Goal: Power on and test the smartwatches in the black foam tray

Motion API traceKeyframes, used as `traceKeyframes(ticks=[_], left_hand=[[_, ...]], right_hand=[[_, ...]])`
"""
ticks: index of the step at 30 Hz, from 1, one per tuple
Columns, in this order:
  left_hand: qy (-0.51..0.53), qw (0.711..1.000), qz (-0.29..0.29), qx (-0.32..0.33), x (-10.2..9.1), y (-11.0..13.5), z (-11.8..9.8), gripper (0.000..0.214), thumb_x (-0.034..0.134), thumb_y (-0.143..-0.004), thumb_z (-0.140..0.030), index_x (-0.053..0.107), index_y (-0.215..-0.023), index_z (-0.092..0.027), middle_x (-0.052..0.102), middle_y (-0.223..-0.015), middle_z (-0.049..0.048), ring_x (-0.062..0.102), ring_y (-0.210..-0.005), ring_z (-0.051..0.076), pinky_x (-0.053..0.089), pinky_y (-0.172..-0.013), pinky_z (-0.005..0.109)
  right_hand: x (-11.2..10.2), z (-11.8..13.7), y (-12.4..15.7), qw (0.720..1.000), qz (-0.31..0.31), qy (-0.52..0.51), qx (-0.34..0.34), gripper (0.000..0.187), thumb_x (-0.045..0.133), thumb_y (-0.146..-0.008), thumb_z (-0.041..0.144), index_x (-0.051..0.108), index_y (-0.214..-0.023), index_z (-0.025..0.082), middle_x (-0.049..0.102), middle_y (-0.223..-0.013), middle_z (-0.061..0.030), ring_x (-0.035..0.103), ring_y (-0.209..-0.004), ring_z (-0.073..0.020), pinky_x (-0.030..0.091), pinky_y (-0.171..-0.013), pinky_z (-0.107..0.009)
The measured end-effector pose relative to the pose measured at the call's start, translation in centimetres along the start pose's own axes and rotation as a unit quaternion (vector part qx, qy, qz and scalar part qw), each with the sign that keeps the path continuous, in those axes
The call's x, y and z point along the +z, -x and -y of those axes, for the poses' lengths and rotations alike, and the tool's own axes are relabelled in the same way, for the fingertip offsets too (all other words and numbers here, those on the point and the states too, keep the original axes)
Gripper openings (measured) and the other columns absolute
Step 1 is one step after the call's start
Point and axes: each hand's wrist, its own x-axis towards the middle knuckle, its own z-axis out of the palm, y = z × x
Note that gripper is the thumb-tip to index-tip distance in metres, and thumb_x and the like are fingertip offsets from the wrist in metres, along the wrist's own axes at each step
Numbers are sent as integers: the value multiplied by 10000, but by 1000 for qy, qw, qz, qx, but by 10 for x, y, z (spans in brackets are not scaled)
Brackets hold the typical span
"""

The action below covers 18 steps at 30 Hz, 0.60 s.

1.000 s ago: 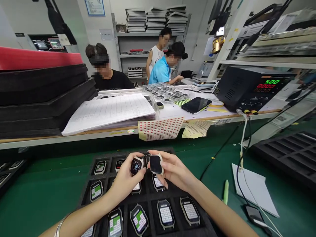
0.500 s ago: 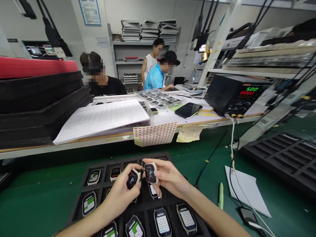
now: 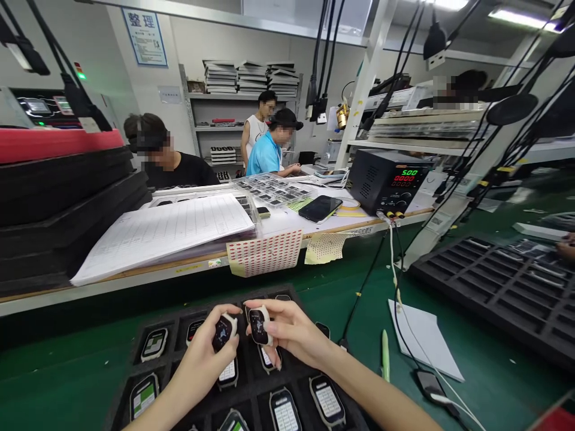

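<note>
My left hand (image 3: pixel 200 359) grips a small smartwatch body (image 3: pixel 223 332) with a dark lit screen and white rim. My right hand (image 3: pixel 291 332) pinches a second smartwatch body (image 3: pixel 258 325) beside it, the two nearly touching. Both hands hover over a black foam tray (image 3: pixel 263 305) whose pockets hold several more watch bodies with lit screens (image 3: pixel 154 343).
A green pen (image 3: pixel 385 354), a sheet of paper (image 3: pixel 424 338), and a cabled phone (image 3: pixel 426 383) lie on the green mat to the right. A raised bench holds a logbook (image 3: pixel 166 230), sticker sheets (image 3: pixel 265 251), a phone (image 3: pixel 320 208), a power supply (image 3: pixel 390 179). Stacked black trays (image 3: pixel 58 209) left; three people sit or stand behind.
The view has tilted up and to the right, so hands and tray sit lower in the picture. The right-hand watch screen, dark a second ago, now shows a lit face.
</note>
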Motion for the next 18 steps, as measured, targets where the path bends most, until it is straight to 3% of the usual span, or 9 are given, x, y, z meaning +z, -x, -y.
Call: traceKeyframes(ticks=[7, 12, 18], left_hand=[[1, 1000, 4, 8, 0, 0, -2, 305, 561, -811, -241, 541, -1113, -212, 642, -1047, 63, 596, -973, 244, 448, -863, 319], [-15, 1000, -9, 11, 0, -1, -1, 279, 604, -758, -226, 593, -1036, -203, 659, -985, 61, 598, -960, 259, 451, -851, 326], [-29, 1000, 8, 3, -1, -1, 6, 301, 541, -809, -243, 527, -1107, -205, 628, -1008, 59, 591, -938, 238, 448, -842, 329]], right_hand=[[2, 0, 0, 1000, -2, 10, -9, 448, 740, -794, 274, 620, -1210, 158, 655, -878, -80, 637, -480, -112, 520, -417, -197], [3, 1, 0, 1000, -4, 7, -22, 426, 743, -788, 248, 639, -1186, 139, 665, -783, -60, 631, -467, -116, 513, -397, -183], [3, 2, 1, 1000, -6, 13, -21, 442, 746, -787, 264, 632, -1195, 136, 669, -755, -51, 626, -452, -118, 515, -395, -190]])
